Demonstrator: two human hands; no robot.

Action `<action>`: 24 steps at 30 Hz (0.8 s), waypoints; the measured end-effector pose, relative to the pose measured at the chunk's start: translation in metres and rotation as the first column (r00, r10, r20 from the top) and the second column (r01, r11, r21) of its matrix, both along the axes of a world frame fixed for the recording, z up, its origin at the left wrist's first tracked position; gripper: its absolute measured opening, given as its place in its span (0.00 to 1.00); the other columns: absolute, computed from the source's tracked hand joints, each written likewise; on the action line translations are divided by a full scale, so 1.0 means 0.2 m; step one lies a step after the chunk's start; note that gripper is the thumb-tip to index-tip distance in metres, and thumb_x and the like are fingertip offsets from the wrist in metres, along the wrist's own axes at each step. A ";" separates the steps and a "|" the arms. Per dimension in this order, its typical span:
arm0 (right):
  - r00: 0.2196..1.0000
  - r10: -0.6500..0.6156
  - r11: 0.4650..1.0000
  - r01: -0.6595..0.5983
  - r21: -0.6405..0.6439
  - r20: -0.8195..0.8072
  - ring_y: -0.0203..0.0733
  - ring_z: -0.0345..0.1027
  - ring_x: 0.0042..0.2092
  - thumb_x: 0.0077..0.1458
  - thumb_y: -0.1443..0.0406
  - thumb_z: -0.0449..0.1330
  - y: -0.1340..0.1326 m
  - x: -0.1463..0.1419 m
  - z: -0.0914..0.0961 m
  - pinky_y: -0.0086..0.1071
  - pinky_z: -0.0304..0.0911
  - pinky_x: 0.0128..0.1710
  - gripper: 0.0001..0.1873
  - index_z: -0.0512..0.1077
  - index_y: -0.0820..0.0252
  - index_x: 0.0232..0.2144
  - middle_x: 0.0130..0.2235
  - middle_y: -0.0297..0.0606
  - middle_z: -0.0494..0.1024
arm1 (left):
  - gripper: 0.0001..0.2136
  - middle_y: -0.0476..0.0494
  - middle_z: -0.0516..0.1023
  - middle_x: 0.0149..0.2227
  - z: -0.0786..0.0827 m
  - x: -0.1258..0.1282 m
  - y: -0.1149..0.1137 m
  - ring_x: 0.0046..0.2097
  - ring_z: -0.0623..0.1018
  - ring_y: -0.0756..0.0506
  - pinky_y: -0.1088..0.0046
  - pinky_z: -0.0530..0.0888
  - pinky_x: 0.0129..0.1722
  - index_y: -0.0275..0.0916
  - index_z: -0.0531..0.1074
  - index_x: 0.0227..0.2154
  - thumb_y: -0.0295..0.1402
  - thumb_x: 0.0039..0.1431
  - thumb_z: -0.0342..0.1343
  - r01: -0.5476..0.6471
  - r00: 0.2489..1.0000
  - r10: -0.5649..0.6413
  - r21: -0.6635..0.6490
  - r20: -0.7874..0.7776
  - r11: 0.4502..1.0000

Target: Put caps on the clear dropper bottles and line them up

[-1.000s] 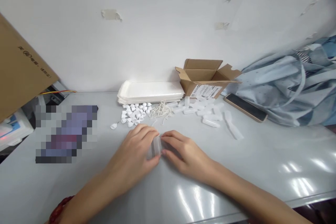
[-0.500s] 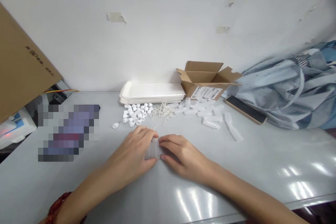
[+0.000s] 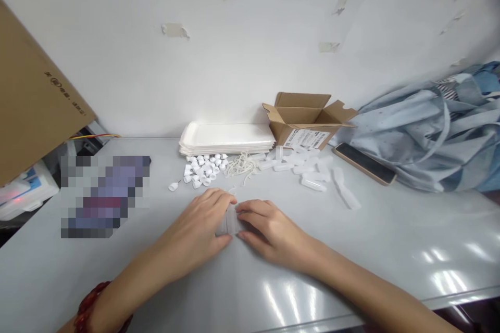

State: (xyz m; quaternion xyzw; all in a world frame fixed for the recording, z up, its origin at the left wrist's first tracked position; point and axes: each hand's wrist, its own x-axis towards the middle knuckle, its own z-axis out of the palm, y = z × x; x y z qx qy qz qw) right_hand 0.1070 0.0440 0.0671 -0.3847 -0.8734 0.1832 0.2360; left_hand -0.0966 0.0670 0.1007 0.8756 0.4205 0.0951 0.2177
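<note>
Pinching translucent bottles point(image 3: 232, 221), left hand point(image 3: 201, 226) faces right hand point(image 3: 269, 226) — the latter's grip unclear — and uneven pressure could skew them.

Over ten white caps point(image 3: 200, 171), over ten clear bottles point(image 3: 302, 169), one open carton point(image 3: 310, 138)

Left hand point(image 3: 201, 226) and right point(image 3: 275, 229) — fingers point(image 3: 254, 207) bent

We see a bare left hand point(image 3: 205, 223), a bare right hand point(image 3: 271, 229) and, around the left forearm point(image 3: 144, 270), a dark red bracelet point(image 3: 89, 302), chunky and glossy; whether it is beaded or braided, we cannot quite tell.
</note>
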 end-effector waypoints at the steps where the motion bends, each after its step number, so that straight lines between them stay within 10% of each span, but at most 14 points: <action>1: 1.000 -0.002 1.000 0.002 0.001 0.003 0.46 0.69 0.50 0.59 0.66 0.56 0.00 0.00 0.00 0.41 0.64 0.50 0.12 0.72 0.65 0.44 0.48 0.47 0.74 | 0.20 0.41 0.69 0.51 0.00 0.00 0.00 0.56 0.66 0.40 0.59 0.64 0.56 0.38 0.64 0.49 0.26 0.51 0.56 -0.002 1.000 0.002 0.002 0.000 1.000; 12: 1.000 -0.006 1.000 0.006 0.005 0.013 0.47 0.70 0.49 0.60 0.66 0.55 0.00 -0.01 0.03 0.42 0.65 0.49 0.11 0.73 0.65 0.42 0.47 0.48 0.75 | 0.22 0.42 0.69 0.52 0.03 -0.01 -0.01 0.57 0.66 0.40 0.59 0.65 0.56 0.40 0.64 0.50 0.26 0.51 0.55 -0.021 0.999 0.022 -0.039 0.041 0.999; 24: 1.000 -0.010 1.000 0.010 -0.008 -0.006 0.47 0.68 0.47 0.60 0.62 0.57 0.01 0.01 0.03 0.42 0.64 0.47 0.10 0.70 0.63 0.41 0.45 0.47 0.74 | 0.36 0.39 0.68 0.55 0.11 -0.24 0.11 0.55 0.69 0.34 0.62 0.71 0.47 0.45 0.62 0.55 0.49 0.41 0.63 -0.231 0.968 0.222 -0.069 -0.121 0.970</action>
